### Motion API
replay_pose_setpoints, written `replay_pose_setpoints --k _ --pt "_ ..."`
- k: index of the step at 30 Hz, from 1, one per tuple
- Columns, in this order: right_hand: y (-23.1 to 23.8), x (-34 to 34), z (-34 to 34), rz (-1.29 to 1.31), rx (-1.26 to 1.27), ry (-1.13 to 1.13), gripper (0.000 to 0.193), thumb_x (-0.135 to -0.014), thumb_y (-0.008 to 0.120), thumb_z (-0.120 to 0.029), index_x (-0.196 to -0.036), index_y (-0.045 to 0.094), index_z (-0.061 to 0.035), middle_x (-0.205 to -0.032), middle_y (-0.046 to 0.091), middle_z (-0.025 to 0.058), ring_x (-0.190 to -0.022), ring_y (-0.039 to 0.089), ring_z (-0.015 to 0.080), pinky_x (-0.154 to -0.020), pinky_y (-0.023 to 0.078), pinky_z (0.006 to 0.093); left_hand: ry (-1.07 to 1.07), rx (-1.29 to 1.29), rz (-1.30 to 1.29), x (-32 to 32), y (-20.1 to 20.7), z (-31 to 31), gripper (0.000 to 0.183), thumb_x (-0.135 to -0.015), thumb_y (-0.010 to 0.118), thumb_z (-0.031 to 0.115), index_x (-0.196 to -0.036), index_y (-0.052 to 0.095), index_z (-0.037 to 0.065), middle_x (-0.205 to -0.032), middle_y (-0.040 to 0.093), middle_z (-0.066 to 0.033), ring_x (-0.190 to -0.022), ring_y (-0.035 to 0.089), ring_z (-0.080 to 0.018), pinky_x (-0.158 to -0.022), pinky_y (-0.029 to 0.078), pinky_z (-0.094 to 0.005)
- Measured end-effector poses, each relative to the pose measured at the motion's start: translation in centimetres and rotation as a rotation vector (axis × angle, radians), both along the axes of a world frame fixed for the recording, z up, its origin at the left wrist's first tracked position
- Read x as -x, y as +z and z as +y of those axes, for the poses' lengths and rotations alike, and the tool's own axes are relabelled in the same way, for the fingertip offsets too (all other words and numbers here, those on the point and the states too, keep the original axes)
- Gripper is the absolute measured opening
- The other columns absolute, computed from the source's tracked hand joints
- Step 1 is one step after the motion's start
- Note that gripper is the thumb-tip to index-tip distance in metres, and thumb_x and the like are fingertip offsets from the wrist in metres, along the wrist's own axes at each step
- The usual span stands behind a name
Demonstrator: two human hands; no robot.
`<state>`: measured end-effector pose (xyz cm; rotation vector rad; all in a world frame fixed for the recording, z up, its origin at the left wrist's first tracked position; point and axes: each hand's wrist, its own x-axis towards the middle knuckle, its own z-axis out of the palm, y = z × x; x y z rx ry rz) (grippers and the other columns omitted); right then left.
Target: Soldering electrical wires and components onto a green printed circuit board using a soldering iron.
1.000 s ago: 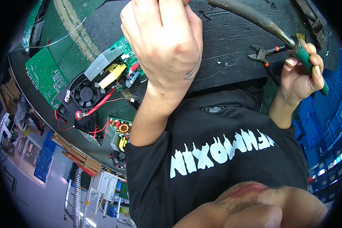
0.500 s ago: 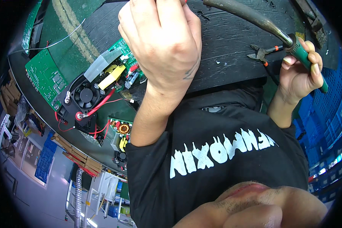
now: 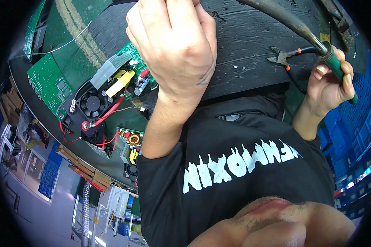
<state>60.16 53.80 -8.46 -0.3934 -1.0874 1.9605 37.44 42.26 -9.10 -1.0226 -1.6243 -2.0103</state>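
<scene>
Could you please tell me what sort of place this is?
Probably an electronics workshop or assembly area: the right hand holds a green-handled soldering iron, pliers lie nearby, and a green circuit board sits beside a black fan at left.

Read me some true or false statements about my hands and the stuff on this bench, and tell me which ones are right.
1. Your right hand grips a green-handled soldering iron. True.
2. The small black fan is to the left of your left hand in the picture. True.
3. The pliers are in your left hand. False: the pliers lie on the dark work surface, away from that hand.
4. Your left hand shows whole in the picture. False: the top edge cuts it off.
5. A thick red cable runs beside the fan. True.
6. The handle of the soldering iron is yellow. False: it is green.
</scene>
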Motion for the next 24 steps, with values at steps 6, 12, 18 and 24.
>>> replay_pose_setpoints --k 6,12,18,24 --pt "0.0 -0.4 -0.1 -0.014 0.016 -0.023 0.031 -0.086 0.044 -0.022 -0.102 0.063 -0.0036 -0.110 0.058 0.0252 -0.071 0.067 0.0281 -0.052 0.056 0.0299 -0.013 -0.015 -0.013 0.0 0.0 0.0 0.023 -0.062 0.063 -0.011 -0.082 0.055 -0.003 -0.087 0.054 -0.0171 -0.079 0.053 -0.0310 -0.070 0.045 -0.0362" --pt "-0.1 -0.9 0.0 -0.026 0.019 -0.038 0.030 -0.085 0.044 -0.022 -0.100 0.063 -0.0035 -0.109 0.059 0.0244 -0.069 0.067 0.0282 -0.051 0.055 0.0300 -0.017 0.014 0.004 -0.1 0.2 -0.2 0.023 -0.062 0.063 -0.011 -0.082 0.055 -0.003 -0.086 0.053 -0.0169 -0.078 0.053 -0.0307 -0.070 0.045 -0.0361" --pt "0.1 -0.9 -0.1 -0.029 0.045 -0.058 0.030 -0.085 0.045 -0.022 -0.099 0.063 -0.0031 -0.110 0.059 0.0242 -0.069 0.066 0.0278 -0.051 0.055 0.0303 -0.002 0.065 0.071 0.2 0.3 -0.3 0.021 -0.064 0.063 -0.010 -0.083 0.056 -0.003 -0.087 0.054 -0.0172 -0.079 0.053 -0.0312 -0.070 0.045 -0.0364" --pt "0.2 -2.4 0.6 -0.080 0.104 -0.129 0.028 -0.079 0.053 -0.025 -0.092 0.066 -0.0048 -0.109 0.057 0.0243 -0.066 0.061 0.0255 -0.056 0.050 0.0265 0.175 0.977 0.524 1.1 5.1 -3.2 0.026 -0.066 0.066 -0.006 -0.091 0.059 -0.003 -0.095 0.057 -0.0189 -0.086 0.056 -0.0327 -0.074 0.047 -0.0377"
